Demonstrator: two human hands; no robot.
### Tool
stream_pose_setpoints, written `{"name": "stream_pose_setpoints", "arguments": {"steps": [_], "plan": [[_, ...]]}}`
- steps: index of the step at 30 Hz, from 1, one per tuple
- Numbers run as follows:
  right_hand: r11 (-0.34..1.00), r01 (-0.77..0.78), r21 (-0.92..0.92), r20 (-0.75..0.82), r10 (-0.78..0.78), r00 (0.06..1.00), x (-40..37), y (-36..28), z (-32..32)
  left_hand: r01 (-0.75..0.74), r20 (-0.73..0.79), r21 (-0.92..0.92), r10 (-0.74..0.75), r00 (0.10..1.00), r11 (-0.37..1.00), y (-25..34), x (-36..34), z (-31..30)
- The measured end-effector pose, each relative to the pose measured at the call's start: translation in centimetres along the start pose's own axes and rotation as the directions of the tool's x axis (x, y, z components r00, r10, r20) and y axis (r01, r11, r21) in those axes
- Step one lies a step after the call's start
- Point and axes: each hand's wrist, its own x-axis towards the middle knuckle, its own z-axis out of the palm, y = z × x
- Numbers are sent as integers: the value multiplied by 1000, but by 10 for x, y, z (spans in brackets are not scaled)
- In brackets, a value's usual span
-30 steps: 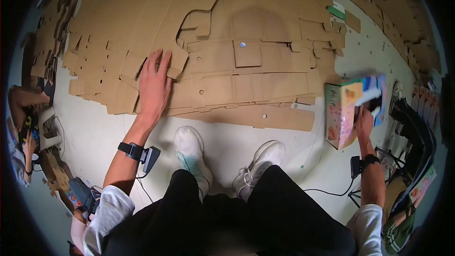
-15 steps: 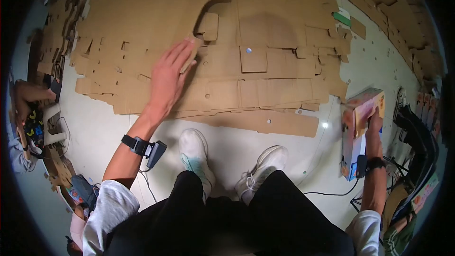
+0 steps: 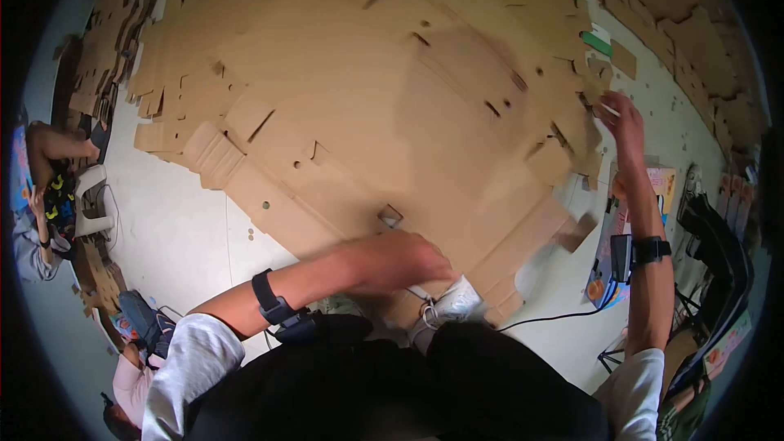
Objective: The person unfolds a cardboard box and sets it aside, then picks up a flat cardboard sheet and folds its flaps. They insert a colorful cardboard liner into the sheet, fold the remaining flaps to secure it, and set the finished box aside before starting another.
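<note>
your left hand [image 3: 400, 261] is curled shut over the near edge of the big cardboard sheet [image 3: 367, 114], fingers wrapped under it just above your white shoe [image 3: 453, 304] (the hand is blurred, but the clench reads clearly). your right hand [image 3: 625, 122] reaches up to the sheet's right edge, fingertips touching it; you cannot tell from here whether they pinch it or only rest against it. the sheet lies tilted across the middle of the floor [image 3: 171, 220], covering much of the pile of flat cardboard cut-outs [image 3: 163, 49] behind it. a printed box [image 3: 663, 184] lies on the floor at the right edge, just beside your right forearm, touched by neither hand.
</note>
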Motion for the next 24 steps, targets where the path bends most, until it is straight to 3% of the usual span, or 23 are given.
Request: {"name": "stream_pose_setpoints", "arguments": {"steps": [1,2,4,6,7,8,9,11,14,15,18,20,22,24], "plan": [[999,-39,-31,61,41,997,1,-5,9,65,-56,57,-62,996,996,-21,-8,3],[983,54,-174,95,-38,995,1,-1,20,134,-115,106,-122,986,985,-39,-21,0],[869,238,-434,196,-167,966,0,20,44,449,-181,216,-417,891,867,-28,-42,-34],[711,297,-637,145,-268,952,-10,22,61,778,-239,339,-751,615,529,-33,-70,-60],[614,311,-725,128,-324,937,-12,23,65,816,-308,387,-774,554,430,-41,-94,-64],[673,297,-677,106,-310,945,-6,26,65,846,-380,424,-784,490,323,-47,-114,-67],[729,282,-624,87,-293,952,2,29,62,918,-304,351,-905,298,184,-37,-120,-80],[795,215,-567,66,-217,974,11,28,55,987,-133,149,-991,-31,-51,-16,-122,-95],[776,24,-631,32,-4,999,18,18,44,999,-106,-33,-994,-32,-28,-20,-142,-82],[781,32,-623,6,-36,999,18,20,42,966,-82,-255,-996,17,38,-28,-155,-73],[803,19,-596,-82,-85,993,7,29,35,591,-76,-792,-986,149,150,-36,-176,-50],[818,-42,-574,-166,-66,984,-1,30,21,438,-77,-881,-968,240,179,-37,-180,-45],[867,-41,-496,-347,-155,925,-6,38,10,345,-113,-909,-935,336,234,-25,-171,-48],[906,-31,-421,-454,-181,872,-9,36,0,351,-227,-877,-927,299,328,4,-148,-61]]}}
